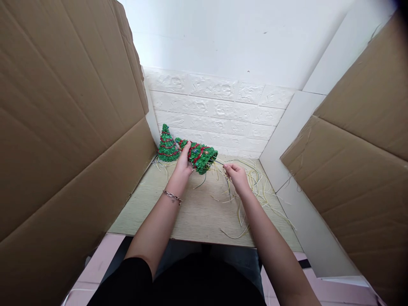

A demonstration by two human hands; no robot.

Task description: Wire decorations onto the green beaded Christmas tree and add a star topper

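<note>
Left hand grips a tilted tree; right hand pinches a thin wire at its open base.
In the head view, the standing tree is the landmark: the held tree is just to its right, tip toward it, base turned away; the right hand is farther right, fingertips closed. Loose wires lie right of the landmark, spread on the tabletop; some wires are also around its foot. Both trees already have their red garland; the wires are not gathered, and how much work is left I cannot tell. I count two trees, two hands and one bracelet; the wires are too tangled for counting.
</note>
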